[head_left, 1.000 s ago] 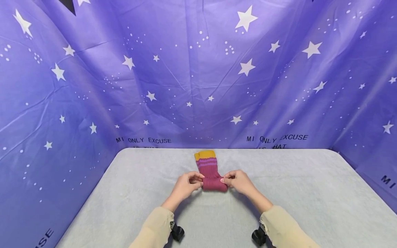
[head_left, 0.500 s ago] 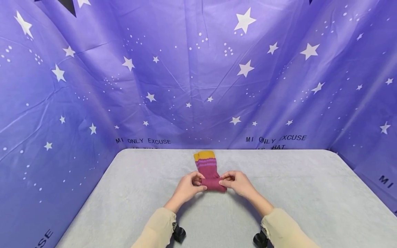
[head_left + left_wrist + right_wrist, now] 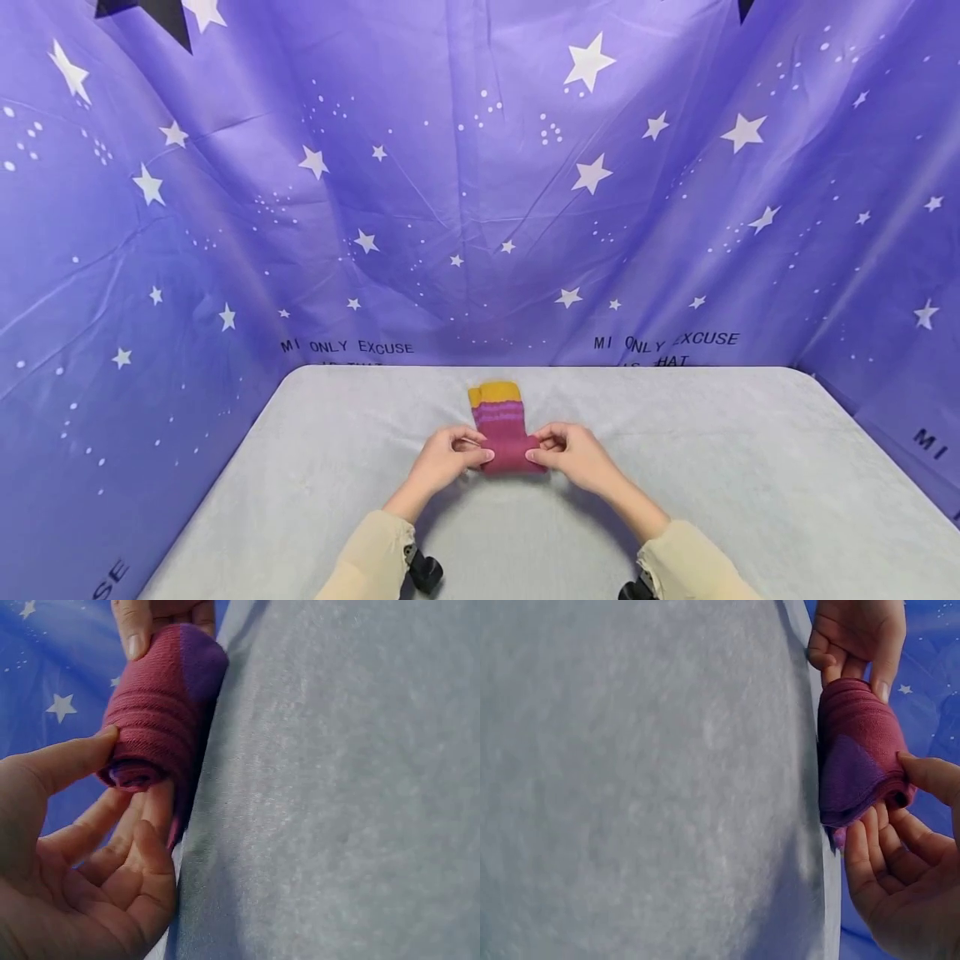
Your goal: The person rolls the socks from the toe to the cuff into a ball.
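A maroon sock (image 3: 507, 435) with purple stripes and a yellow cuff lies on the grey table (image 3: 712, 467), its near end rolled into a tube. My left hand (image 3: 450, 454) pinches the roll's left end, thumb on top and fingers underneath, as the left wrist view shows with the roll (image 3: 157, 712) between them. My right hand (image 3: 567, 450) pinches the right end the same way; in the right wrist view the roll (image 3: 855, 750) shows a purple patch. The yellow cuff (image 3: 493, 392) lies flat beyond the roll.
The grey cloth-covered table is enclosed on three sides by a purple star-printed backdrop (image 3: 480, 183) with black lettering. Black wrist-camera mounts (image 3: 426, 572) sit under both beige sleeves.
Both hands have rolled the sock farther away from me toward the cuff. The flat part between roll and yellow cuff has become shorter.
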The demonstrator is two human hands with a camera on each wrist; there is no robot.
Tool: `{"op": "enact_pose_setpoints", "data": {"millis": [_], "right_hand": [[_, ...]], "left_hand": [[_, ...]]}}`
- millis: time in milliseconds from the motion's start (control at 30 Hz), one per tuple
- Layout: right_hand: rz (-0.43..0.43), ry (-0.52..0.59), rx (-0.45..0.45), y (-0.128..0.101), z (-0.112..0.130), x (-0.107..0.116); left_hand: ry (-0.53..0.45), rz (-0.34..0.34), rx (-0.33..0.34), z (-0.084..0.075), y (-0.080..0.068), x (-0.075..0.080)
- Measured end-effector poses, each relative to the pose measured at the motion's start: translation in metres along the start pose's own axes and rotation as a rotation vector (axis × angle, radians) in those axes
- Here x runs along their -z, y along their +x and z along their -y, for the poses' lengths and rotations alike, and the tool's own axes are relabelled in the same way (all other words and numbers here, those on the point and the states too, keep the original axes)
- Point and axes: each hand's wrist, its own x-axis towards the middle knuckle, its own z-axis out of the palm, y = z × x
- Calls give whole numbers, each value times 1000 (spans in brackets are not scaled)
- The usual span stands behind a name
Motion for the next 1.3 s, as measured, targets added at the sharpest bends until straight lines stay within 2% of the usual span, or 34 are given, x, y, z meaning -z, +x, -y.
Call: {"op": "enact_pose_setpoints", "data": {"millis": [233, 500, 600, 767, 833, 933, 1100, 1200, 1300], "right_hand": [[27, 6, -46, -5, 4, -3], [-23, -20, -120, -1, -4, -8], [-54, -39, -150, 3, -5, -9], [-89, -19, -169, 8, -7, -11], [-104, -17, -145, 9, -8, -11], [-107, -40, -46, 8, -10, -10], [-121, -132, 142, 8, -14, -7], [-119, -175, 200, 8, -17, -4], [-80, -204, 244, 7, -19, 0]], "left_hand": [[-35, 29, 53, 2, -4, 1], [13, -29, 70, 0, -5, -3], [74, -69, 26, -1, -1, -5], [210, -127, -130, -1, 0, -7], [255, -129, -186, 0, 0, -8], [298, -109, -234, 1, -1, -7], [302, -48, -263, 2, -4, -2], [318, -21, -279, 3, -5, 1], [347, -5, -288, 4, -7, 4]]}}
